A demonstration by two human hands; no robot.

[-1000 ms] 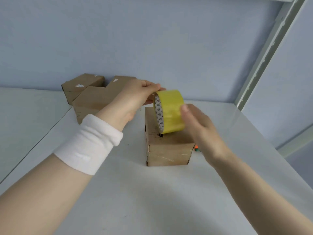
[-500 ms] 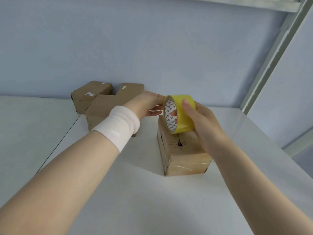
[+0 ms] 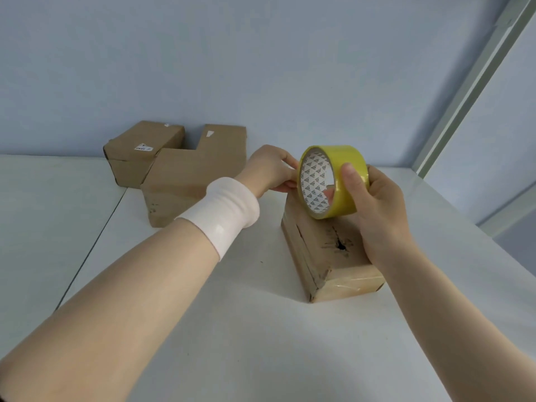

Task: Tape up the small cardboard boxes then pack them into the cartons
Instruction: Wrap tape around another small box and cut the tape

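Right hand [image 3: 380,216] grips the tape roll [image 3: 333,153]; left hand's [image 3: 266,169] hold at its rim is unclear. The loose end could slip back and restick.

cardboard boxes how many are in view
4: the nearest box under the tape roll, a middle box left of it, a labelled box back left, a rear box behind the middle one, partly hidden. More may be hidden.
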